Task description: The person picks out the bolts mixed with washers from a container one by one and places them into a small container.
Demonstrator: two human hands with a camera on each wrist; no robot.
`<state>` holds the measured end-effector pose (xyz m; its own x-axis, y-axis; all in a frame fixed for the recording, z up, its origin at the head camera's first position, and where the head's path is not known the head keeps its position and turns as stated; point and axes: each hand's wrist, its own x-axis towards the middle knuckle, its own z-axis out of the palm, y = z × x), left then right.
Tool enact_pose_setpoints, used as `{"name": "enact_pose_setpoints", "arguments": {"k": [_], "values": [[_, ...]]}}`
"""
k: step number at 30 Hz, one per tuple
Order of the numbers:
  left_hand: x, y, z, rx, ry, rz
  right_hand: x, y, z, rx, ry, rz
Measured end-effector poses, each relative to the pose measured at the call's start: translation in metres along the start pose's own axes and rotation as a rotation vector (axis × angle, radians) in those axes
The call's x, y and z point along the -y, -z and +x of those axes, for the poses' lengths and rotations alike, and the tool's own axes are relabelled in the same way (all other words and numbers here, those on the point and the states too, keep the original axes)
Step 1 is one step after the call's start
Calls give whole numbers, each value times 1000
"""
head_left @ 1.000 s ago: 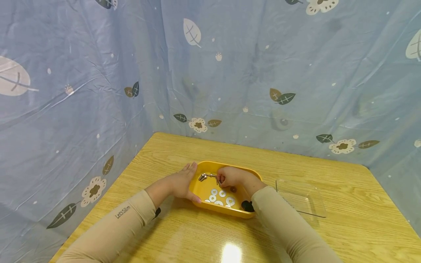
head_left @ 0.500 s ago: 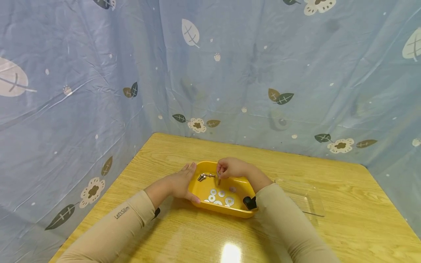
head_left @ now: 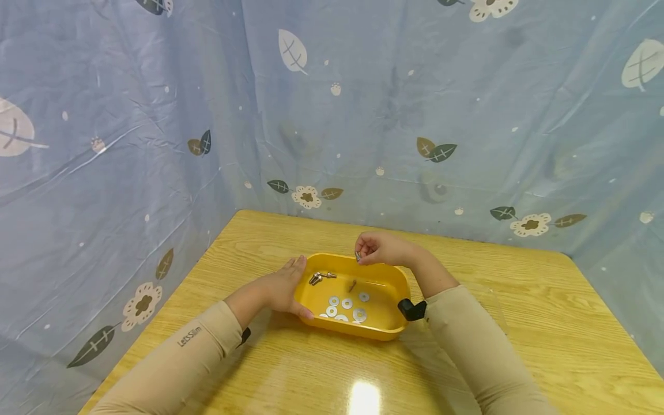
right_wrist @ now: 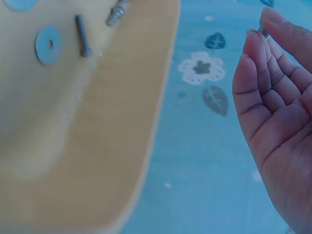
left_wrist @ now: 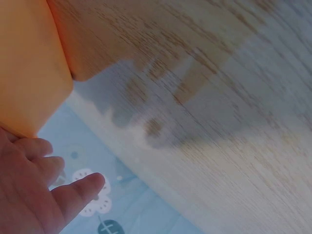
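Note:
A yellow plastic tray (head_left: 399, 291) sits on the wooden table, holding several silver washers (head_left: 359, 314) and several metal bolts (head_left: 317, 279). One bolt (head_left: 353, 285) lies by itself near the tray's middle. My left hand (head_left: 282, 288) rests against the tray's left end, its fingers spread toward the back corner and its thumb at the front rim. Above the tray's back rim, my right hand (head_left: 386, 249) pinches a small metal bolt (head_left: 358, 257) between thumb and fingertips. In the right wrist view, most of that bolt (right_wrist: 263, 32) is hidden by the fingers.
To the right of the tray lies a clear plastic container (head_left: 490, 305), partly hidden by the right sleeve. A blue patterned curtain (head_left: 363, 115) hangs behind the table (head_left: 280, 369) and along its left side.
My right hand has risen out of the tray and moved back and right with a bolt in its fingertips. The lone bolt now shows uncovered. My left hand stays at the tray's end.

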<state>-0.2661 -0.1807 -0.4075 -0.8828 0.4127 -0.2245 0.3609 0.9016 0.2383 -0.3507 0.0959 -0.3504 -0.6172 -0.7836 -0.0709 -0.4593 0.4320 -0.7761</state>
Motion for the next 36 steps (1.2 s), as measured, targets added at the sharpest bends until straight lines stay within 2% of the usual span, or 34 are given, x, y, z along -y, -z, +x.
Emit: {"name": "enact_pose_setpoints", "arguments": {"k": [9,14,19,26,32,36], "values": [[1,-2,1,5,10,-9,1,26,-39,-94,-7,-79],[1,0,0,2,17,-3,-6,38,-60,-145,-3,-91],[1,0,0,3,11,-11,-16,48,-82,-163,-3,-74],[1,-3,0,6,11,-21,-34,57,-110,-197,-60,-29],[1,-3,0,3,17,-18,-46,61,-127,-200,-112,37],[1,-3,1,-3,19,-18,-55,63,-135,-183,-155,45]]}}
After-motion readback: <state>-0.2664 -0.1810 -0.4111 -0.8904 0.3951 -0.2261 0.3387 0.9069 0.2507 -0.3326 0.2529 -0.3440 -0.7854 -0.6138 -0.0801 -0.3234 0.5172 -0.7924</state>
